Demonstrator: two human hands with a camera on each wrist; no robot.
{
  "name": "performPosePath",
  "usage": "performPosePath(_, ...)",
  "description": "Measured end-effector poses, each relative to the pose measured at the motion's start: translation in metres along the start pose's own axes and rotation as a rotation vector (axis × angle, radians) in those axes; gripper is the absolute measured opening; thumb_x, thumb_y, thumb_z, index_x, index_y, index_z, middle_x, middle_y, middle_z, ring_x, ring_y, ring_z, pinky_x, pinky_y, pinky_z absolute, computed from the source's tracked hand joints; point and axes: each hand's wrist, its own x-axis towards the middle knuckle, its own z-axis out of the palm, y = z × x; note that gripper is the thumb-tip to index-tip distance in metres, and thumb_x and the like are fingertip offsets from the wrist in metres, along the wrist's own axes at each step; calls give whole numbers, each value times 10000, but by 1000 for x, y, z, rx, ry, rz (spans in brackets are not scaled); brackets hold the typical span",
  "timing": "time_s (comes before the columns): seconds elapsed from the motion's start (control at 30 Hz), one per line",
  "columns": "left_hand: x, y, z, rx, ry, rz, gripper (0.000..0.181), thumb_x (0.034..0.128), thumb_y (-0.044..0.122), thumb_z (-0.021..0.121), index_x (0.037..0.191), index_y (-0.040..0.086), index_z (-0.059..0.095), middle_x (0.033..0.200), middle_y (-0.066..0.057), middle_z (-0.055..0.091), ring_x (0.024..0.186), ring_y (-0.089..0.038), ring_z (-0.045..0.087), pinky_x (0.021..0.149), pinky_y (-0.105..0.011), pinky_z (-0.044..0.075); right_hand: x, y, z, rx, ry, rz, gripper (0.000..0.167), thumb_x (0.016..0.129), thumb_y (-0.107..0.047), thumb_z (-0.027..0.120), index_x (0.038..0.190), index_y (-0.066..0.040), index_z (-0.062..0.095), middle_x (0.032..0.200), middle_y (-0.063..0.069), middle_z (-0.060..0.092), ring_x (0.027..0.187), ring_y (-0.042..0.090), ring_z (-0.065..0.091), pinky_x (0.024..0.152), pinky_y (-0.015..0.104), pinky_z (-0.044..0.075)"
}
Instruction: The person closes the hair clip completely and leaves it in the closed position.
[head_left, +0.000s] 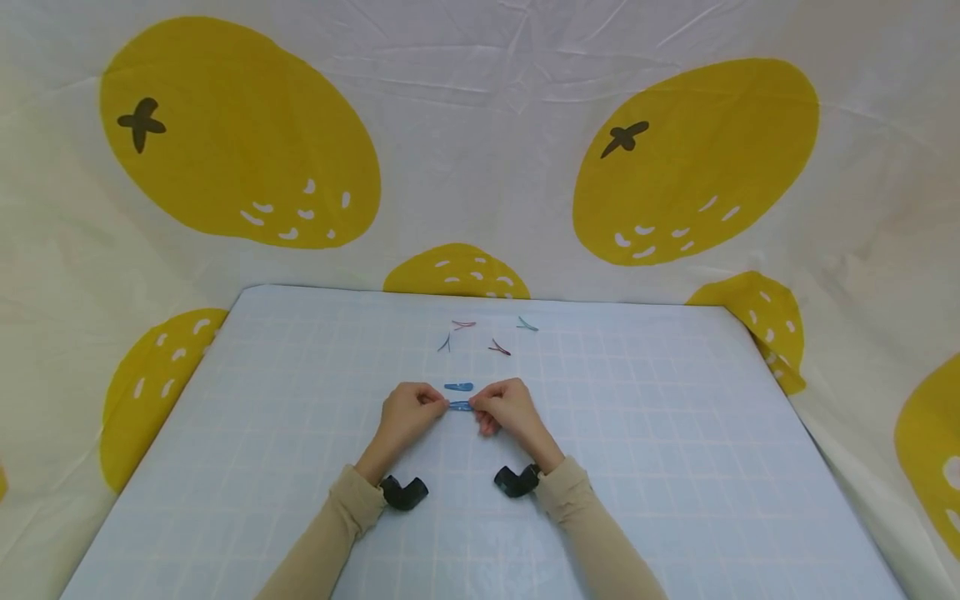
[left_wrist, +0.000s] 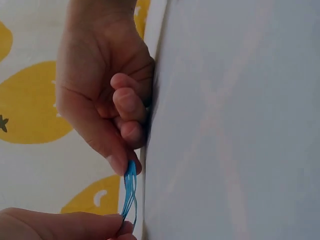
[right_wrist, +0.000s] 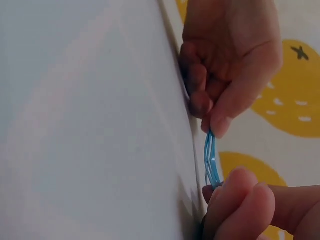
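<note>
A blue hair clip [head_left: 461, 406] bridges both grips: the left hand [head_left: 408, 412] pinches one end, the right hand [head_left: 510, 408] the other, leaving its middle bare. Both forearms [head_left: 611, 542] slant inward over the surface [head_left: 697, 450], hands facing each other.

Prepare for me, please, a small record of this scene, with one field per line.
Left hand: pinches one end of blue snap hair clip
Right hand: pinches its other end
Just beyond: second blue snap clip
Farther back: pink clip, green clip, dark red clip, greyish-blue clip
Surface: pale gridded tablecloth
</note>
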Motion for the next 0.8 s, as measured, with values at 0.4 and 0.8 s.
performPosePath(0.4,5,8,-7,73,-68,-65,122,790,226,767,737,123,729,683,0,618,655,-181,534,573,-299,390,5,-9,-5,7,1,52,122,818,-90,763,763,16,738,542,50,614,415,110,545,421,216,452)
performPosePath(0.8,6,7,-4,114,-28,-32,125,786,220,779,734,123,719,654,13,606,618,-173,531,560,-299,381,3,-9,-2,-13,36,54,109,807,-80,779,755,5,736,541,37,613,417,98,546,423,202,450)
